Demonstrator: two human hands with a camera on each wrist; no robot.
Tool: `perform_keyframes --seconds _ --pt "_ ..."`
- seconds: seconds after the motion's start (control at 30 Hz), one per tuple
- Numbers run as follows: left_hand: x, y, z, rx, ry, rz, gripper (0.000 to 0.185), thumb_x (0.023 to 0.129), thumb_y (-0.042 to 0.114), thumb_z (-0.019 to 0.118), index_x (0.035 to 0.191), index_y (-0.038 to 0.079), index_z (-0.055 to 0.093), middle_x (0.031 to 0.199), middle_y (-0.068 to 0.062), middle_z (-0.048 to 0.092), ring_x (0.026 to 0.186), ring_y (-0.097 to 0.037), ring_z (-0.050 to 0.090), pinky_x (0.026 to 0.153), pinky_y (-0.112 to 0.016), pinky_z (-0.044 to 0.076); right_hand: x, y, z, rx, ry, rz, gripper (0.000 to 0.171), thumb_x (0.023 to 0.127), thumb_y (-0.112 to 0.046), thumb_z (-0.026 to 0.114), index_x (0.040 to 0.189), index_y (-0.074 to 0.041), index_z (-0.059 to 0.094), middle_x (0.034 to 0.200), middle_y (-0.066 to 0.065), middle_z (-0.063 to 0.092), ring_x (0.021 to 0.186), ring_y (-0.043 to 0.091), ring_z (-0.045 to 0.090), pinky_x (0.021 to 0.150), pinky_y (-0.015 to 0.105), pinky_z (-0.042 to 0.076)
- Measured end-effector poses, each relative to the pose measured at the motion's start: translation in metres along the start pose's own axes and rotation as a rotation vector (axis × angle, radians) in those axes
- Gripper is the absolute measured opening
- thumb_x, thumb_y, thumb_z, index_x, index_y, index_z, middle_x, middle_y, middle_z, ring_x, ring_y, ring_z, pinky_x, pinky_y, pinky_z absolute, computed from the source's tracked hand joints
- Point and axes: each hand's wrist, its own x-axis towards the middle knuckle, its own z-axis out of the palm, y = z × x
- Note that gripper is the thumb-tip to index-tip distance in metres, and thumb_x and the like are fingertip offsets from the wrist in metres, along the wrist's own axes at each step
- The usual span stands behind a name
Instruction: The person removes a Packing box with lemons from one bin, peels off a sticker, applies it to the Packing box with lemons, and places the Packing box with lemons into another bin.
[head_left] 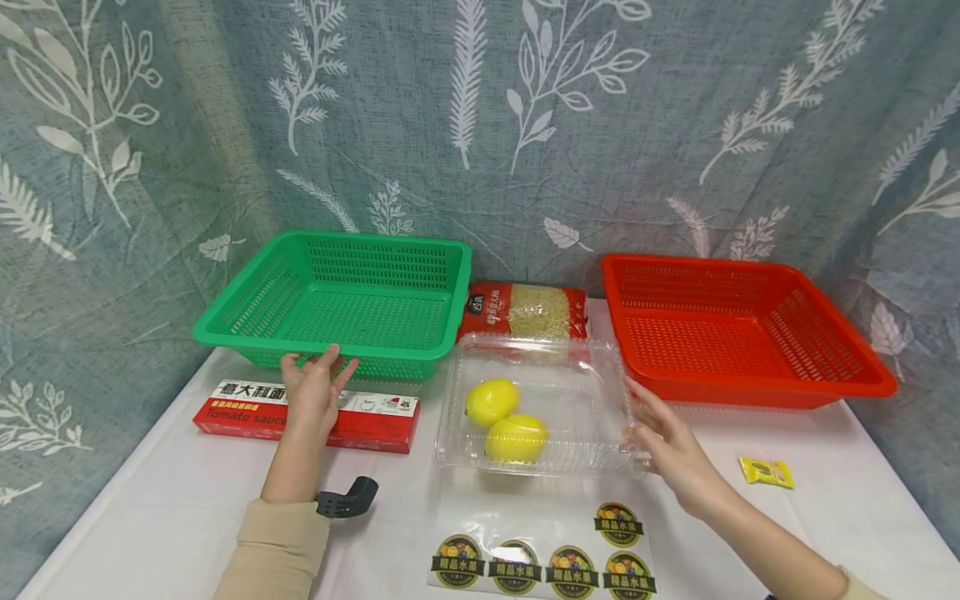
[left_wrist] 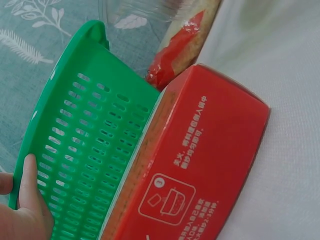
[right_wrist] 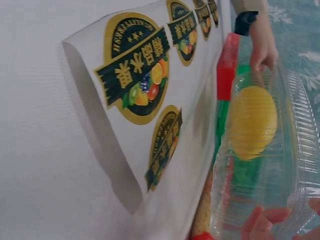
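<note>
My left hand (head_left: 322,367) reaches over a red tomato-sauce pasta box (head_left: 375,421) and lays straight fingers (left_wrist: 27,190) against the front rim of a green basket (head_left: 405,350). The left wrist view shows the basket's slotted wall (left_wrist: 90,145) beside the box (left_wrist: 200,165). My right hand (head_left: 637,417) holds the right rim of a clear plastic container (head_left: 570,400), with its fingertips (right_wrist: 262,220) pinching the edge. Inside lie two lemons (head_left: 491,402) (head_left: 516,437); one lemon (right_wrist: 252,122) shows through the plastic in the right wrist view.
A red basket (head_left: 750,385) stands at the back right. A bag of small pasta (head_left: 528,310) lies between the two baskets. A sheet of round fruit stickers (head_left: 543,558) lies at the table's front, and a small yellow packet (head_left: 767,472) lies to the right. A leaf-print curtain hangs behind.
</note>
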Motion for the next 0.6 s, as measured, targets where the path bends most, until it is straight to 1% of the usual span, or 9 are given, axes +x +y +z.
perform_keyframes --seconds 0.13,0.23,0.33,0.47,0.6 --pt "0.0 0.0 0.0 -0.003 0.002 0.003 0.032 0.093 0.007 0.049 0.113 0.018 0.026 0.112 -0.006 0.039 0.094 -0.014 0.05 0.082 -0.025 0.049 0.001 0.004 0.002 0.011 0.007 -0.003 0.059 0.09 0.001 0.038 0.145 -0.014 0.023 0.14 0.029 0.028 0.096 0.032 0.054 0.072 0.039 0.049" --pt "0.0 0.0 0.0 0.001 0.003 0.006 0.031 0.093 0.006 0.047 0.113 0.018 0.026 0.111 -0.005 0.039 0.094 -0.013 0.05 0.081 -0.025 0.049 0.002 0.008 0.004 0.026 0.009 -0.001 0.059 0.09 0.002 0.039 0.145 -0.014 0.023 0.14 0.029 0.028 0.089 0.026 0.055 0.071 0.037 0.049" --pt "0.0 0.0 0.0 0.001 0.002 0.004 0.031 0.093 0.006 0.047 0.112 0.018 0.026 0.109 -0.003 0.039 0.095 -0.013 0.05 0.081 -0.025 0.049 0.002 0.01 0.005 0.03 0.007 0.002 0.059 0.091 0.001 0.039 0.145 -0.014 0.023 0.14 0.029 0.028 0.088 0.022 0.055 0.071 0.036 0.049" --pt "0.0 0.0 0.0 -0.003 -0.001 0.006 0.03 0.093 0.006 0.046 0.112 0.018 0.025 0.108 -0.003 0.038 0.095 -0.013 0.049 0.081 -0.025 0.049 0.003 0.013 0.008 0.025 0.006 0.008 0.059 0.091 0.001 0.039 0.146 -0.015 0.022 0.14 0.029 0.028 0.09 0.023 0.055 0.075 0.039 0.049" --pt "0.0 0.0 0.0 -0.004 -0.006 0.011 0.032 0.093 0.006 0.047 0.113 0.018 0.025 0.108 -0.003 0.039 0.095 -0.013 0.05 0.081 -0.025 0.049 0.004 0.015 0.009 0.006 0.01 0.014 0.059 0.092 -0.001 0.04 0.146 -0.015 0.022 0.14 0.029 0.028 0.098 0.031 0.054 0.081 0.048 0.047"
